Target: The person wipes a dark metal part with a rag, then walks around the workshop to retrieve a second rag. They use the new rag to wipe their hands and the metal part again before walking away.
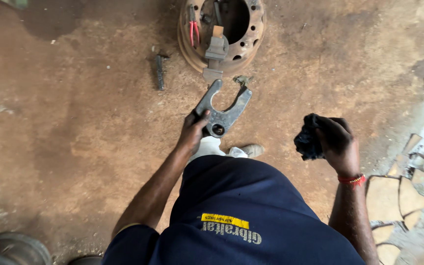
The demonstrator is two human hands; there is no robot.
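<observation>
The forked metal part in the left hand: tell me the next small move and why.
Probably bring the dark rag across to the forked metal part and wipe it. The left hand holds the part up by one arm, clear of the ground, while the right hand grips the bunched rag beside it, not yet touching.

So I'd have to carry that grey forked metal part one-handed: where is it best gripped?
Probably at the thick base by the round hole, from the left side, as the left hand does now. The forked metal part spreads into two thin arms further out, so its base looks the most compact hold. The right hand holds a black rag.
</observation>
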